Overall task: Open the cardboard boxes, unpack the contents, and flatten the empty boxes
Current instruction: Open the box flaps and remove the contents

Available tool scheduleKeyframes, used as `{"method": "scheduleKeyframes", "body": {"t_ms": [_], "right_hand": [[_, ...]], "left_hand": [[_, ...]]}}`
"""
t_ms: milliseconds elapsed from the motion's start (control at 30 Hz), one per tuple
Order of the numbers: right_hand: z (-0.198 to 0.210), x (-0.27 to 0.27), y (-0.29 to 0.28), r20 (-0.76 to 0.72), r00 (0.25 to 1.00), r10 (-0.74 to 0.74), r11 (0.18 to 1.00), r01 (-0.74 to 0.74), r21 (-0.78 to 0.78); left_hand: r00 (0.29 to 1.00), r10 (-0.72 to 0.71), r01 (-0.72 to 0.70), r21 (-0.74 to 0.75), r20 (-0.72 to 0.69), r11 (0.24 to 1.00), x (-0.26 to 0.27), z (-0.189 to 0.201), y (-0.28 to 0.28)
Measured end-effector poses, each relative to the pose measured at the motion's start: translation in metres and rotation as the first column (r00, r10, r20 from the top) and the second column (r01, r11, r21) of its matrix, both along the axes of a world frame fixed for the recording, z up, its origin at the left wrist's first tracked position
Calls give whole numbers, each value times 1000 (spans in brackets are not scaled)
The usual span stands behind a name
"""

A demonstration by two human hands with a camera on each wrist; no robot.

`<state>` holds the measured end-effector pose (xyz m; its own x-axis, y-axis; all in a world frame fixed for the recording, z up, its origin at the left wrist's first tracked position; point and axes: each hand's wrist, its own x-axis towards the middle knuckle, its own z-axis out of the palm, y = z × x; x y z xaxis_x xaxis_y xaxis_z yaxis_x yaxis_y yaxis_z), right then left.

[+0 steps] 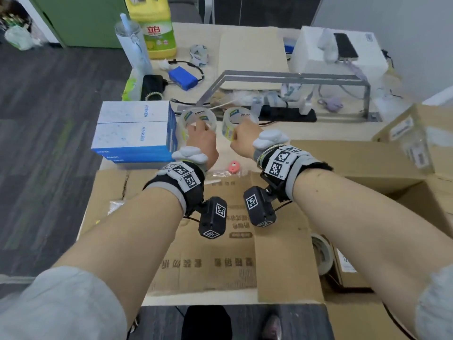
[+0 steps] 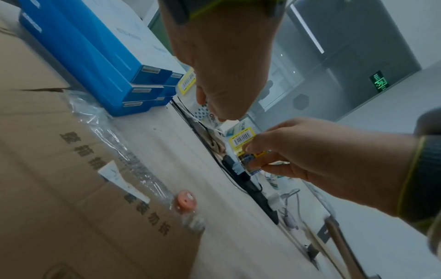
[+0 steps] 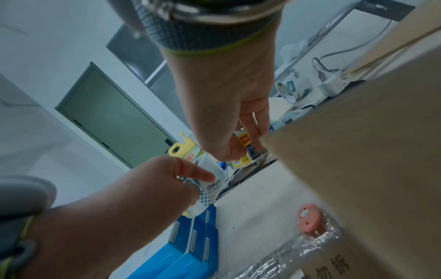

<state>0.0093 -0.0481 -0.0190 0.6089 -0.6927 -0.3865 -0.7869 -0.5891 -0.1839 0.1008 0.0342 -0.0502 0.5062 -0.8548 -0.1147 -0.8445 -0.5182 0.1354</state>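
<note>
Progress, my read: roughly mid-task; flat box (image 1: pixel 208 241) lies near-centre on table (image 1: pixel 157 294), printed side up, looks flattened; brown boxes (image 1: pixel 402 165) right side look unflattened, cannot tell if opened; another small box (image 1: pixel 348 273) near-right, partly hidden by right arm, state unclear; blue boxes (image 1: pixel 134 133) stacked far-left of flat box, prob. unpacked contents.

Now: both hands at far edge of flat box, placing tape; left hand (image 1: pixel 202 143) fingers curled round left tape roll (image 1: pixel 197 119); right hand (image 1: pixel 245 141) pinches right tape roll (image 1: pixel 239 119) at its label; rolls side by side, just apart.

Room: tight; blue boxes just left of left roll; power strip (image 1: pixel 286 114) and metal stand (image 1: pixel 289 77) just beyond the rolls; brown boxes wall off right; bare table only in narrow strip between flat box and rolls; pink tag (image 1: pixel 234 166) plus plastic wrap sit in that strip; left table edge near the blue boxes, floor beyond.
</note>
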Motion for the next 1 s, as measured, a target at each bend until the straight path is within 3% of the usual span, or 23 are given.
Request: {"method": "scheduleKeyframes", "body": {"t_ms": [200, 400, 600, 700, 800, 1000], "right_hand": [[-31, 46, -24, -141, 981, 136, 990, -138, -3], [-62, 74, -33, -192, 964, 184, 983, -176, 62], [-82, 90, -40, -223, 957, 186, 981, -167, 99], [-89, 94, -41, -214, 962, 168, 984, -149, 101], [-93, 99, -42, -191, 967, 167, 984, -150, 101], [-82, 97, -44, -238, 949, 208, 975, -182, 129]], "left_hand": [[997, 39, -27, 176, -66, 984, 41, -37, -36], [984, 108, -74, 219, -145, 973, 58, -50, -52], [960, 163, -114, 215, -229, 970, 74, -81, -60], [970, 109, -63, 208, -217, 976, 82, -94, -58], [977, 44, -5, 186, -208, 983, 85, -94, -57], [975, 108, -67, 205, -196, 976, 76, -87, -57]]}}
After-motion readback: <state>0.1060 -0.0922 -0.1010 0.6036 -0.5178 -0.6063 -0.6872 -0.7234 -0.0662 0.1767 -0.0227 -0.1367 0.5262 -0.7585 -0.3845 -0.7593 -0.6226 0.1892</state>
